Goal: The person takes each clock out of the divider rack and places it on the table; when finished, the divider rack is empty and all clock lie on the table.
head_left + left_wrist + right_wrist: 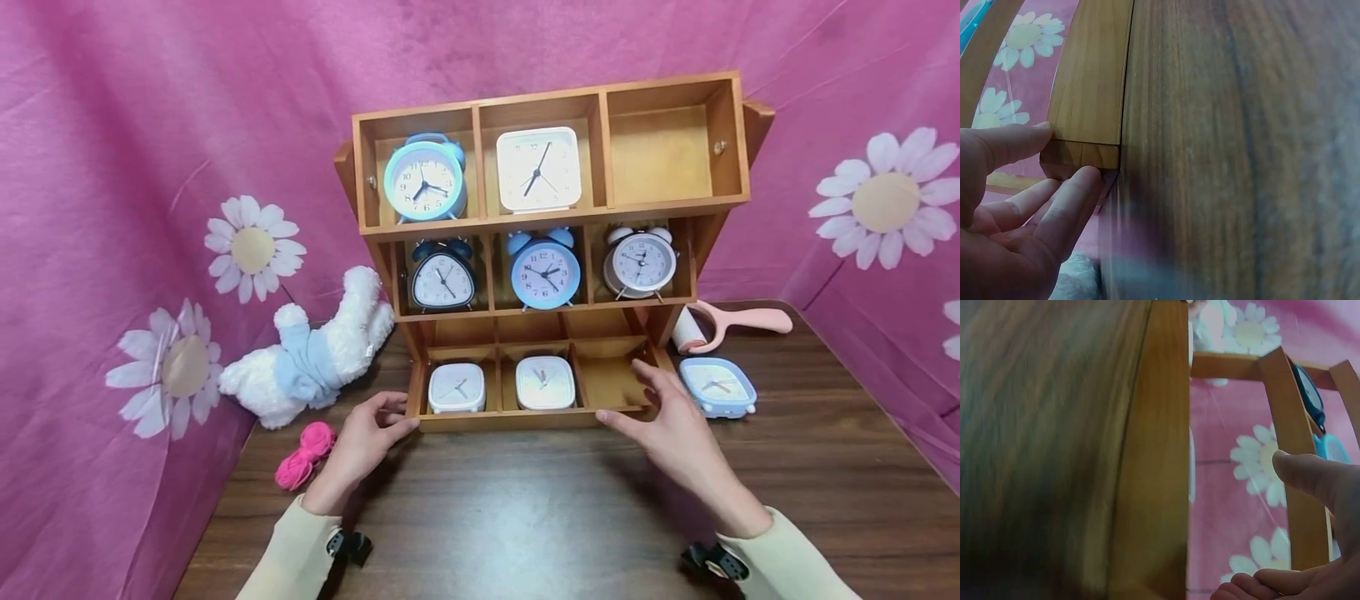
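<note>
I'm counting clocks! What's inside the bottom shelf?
The bottom shelf holds two white clocks, left and middle. Its right compartment shows none; the right hand hides part of it.

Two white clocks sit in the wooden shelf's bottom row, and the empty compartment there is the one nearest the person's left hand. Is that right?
Not quite: the head view shows that empty compartment nearest the right hand. The two white clocks do sit in the bottom row of the wooden shelf.
</note>
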A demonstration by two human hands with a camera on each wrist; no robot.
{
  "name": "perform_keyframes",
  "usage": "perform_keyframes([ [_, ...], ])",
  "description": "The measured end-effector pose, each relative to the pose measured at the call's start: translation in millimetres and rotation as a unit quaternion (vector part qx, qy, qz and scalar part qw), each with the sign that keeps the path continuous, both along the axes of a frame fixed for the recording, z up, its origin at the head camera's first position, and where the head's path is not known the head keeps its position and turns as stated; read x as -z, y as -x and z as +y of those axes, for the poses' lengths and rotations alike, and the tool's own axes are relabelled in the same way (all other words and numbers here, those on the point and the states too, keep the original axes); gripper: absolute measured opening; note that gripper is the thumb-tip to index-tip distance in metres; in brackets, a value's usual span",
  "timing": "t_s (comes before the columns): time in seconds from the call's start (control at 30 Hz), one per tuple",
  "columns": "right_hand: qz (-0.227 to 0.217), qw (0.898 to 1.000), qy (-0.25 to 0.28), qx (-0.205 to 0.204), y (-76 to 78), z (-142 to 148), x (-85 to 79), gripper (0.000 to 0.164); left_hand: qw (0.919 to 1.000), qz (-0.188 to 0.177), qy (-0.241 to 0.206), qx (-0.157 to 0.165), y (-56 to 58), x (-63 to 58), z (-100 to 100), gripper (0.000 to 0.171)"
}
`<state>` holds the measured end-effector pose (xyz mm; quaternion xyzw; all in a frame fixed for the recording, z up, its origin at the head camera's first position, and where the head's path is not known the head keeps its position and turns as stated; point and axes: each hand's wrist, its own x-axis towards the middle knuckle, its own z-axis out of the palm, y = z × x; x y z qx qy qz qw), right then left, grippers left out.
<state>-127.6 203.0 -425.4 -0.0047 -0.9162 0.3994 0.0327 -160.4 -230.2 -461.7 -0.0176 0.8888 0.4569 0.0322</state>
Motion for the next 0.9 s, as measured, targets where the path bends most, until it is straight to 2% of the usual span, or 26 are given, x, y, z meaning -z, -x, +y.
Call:
perform_keyframes([
  [0.13,-0.005,0.999,0.041,0.000,1.7,-20.0,6.5,0.096,1.0000,0.003,0.000,0.002,0.1,-0.2,-0.4,0.037],
  [0.3,0.008,0.996,0.087,0.011,4.0,-39.4,14.4,0.090,1.0000,0.006,-0.001,0.003,0.9,0.5,0.4,0.038],
  [0.67,0.014,0.994,0.108,0.019,11.9,-68.8,19.7,0.085,0.9999,0.005,-0.012,0.003,1.7,2.1,1.3,0.038],
  [0.9,0.015,0.995,0.092,0.036,19.1,-78.0,19.2,0.089,0.9999,0.004,-0.008,0.006,1.6,1.9,0.0,0.038],
])
